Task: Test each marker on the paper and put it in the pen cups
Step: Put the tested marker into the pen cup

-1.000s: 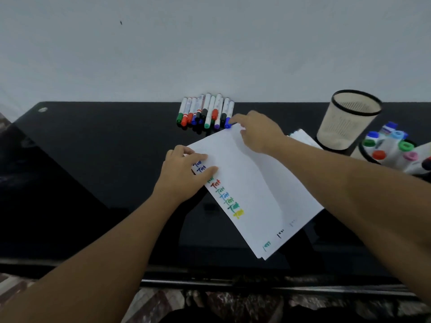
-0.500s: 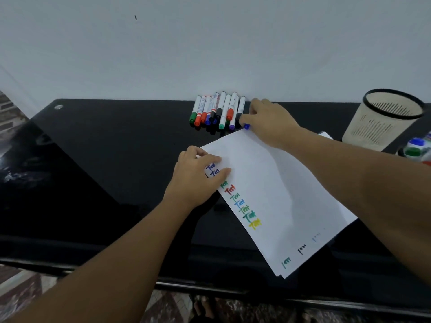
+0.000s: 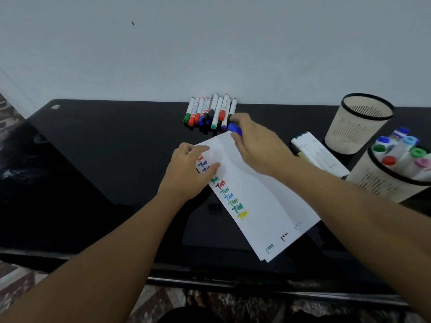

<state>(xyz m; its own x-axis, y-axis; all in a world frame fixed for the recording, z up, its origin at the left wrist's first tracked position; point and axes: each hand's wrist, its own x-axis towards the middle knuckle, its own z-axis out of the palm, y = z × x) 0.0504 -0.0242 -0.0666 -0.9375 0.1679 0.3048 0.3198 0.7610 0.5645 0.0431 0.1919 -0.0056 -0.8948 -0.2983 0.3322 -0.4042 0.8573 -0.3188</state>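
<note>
Right hand [image 3: 253, 145] grips a blue-capped marker [image 3: 234, 128], fingers curled round it; only the blue cap sticks out past the fingertips, just above the paper's [image 3: 261, 194] top corner, barrel hidden in the palm. Left hand [image 3: 187, 172] lies on the paper's left edge, fingers fairly straight and pressing flat, covering part of the top test words. Paper sits tilted on the black table [image 3: 105, 159]; looks like more than one sheet stacked, exact count unclear. Column of coloured "Test" words down the left edge, about ten visible, some under the left fingers. Row of markers [image 3: 210, 111] against the wall at the table's back edge, just left of the right hand: roughly nine, caps green, red, blue, black, purple; overlap makes the count uncertain. Two pen cups at right: far cup [image 3: 356, 127] mesh, beige, nothing visible inside; near cup [image 3: 384, 183] holds about eight markers. A white marker box [image 3: 314, 148] lies between paper and cups.
</note>
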